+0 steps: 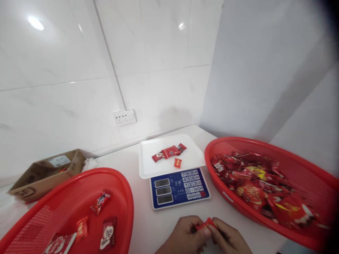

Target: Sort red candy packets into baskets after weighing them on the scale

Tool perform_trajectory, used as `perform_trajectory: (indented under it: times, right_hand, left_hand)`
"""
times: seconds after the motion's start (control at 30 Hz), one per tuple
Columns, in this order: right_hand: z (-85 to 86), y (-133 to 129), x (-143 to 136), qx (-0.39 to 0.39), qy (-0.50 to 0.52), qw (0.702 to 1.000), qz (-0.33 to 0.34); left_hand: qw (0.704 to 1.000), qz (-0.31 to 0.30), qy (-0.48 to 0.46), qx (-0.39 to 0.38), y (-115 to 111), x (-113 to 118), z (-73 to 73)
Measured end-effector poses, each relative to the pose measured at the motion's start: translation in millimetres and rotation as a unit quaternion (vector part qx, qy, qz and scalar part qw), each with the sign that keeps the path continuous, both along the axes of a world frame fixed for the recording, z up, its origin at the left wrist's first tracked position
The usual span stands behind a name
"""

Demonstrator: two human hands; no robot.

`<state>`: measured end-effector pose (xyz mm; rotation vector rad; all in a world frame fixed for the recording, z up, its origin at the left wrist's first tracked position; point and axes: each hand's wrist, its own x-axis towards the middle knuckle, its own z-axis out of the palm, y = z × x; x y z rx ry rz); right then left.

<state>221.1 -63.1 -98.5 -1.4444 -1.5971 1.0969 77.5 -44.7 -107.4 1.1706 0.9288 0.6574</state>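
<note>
Both hands meet low in the picture, in front of the scale. My left hand and my right hand pinch a small red candy packet between thumbs and fingers; most of it is covered. Just beyond them stands a blue electronic scale with a keypad and display windows. On its white tray lie several red wrapped candies, with one small red packet apart near the tray's front edge.
To the right, a large red basket holds a heap of red candy packets. Another red basket at left has several packets in it. Behind that one sits an open cardboard box. A wall socket is above the table.
</note>
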Motion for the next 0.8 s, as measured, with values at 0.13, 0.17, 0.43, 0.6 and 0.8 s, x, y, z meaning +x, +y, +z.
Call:
perform_trajectory:
  times: [0.13, 0.17, 0.43, 0.6, 0.8]
  right_hand:
    - [2.9, 0, -2, 0.039, -0.035, 0.999, 0.013]
    - [4.4, 1, -2, 0.055, -0.055, 0.997, 0.02]
    - [64.4, 5, 47, 0.202, -0.195, 0.958, -0.055]
    - [110.5, 42, 112, 0.155, -0.373, 0.881, -0.245]
    - [110.3, 95, 106, 0.065, -0.438, 0.896, -0.03]
  left_hand:
    - [0.999, 0.0, 0.023, 0.029, 4, 1, 0.4]
    - [0.999, -0.011, 0.023, 0.033, 5, 0, 0.2]
    - [0.993, -0.092, -0.068, 0.032, 6, 0, -12.7]
    - [0.993, -0.101, -0.064, 0.021, 9, 0, -15.0]
    - [0.994, -0.091, -0.067, 0.015, 8, 3, -21.0]
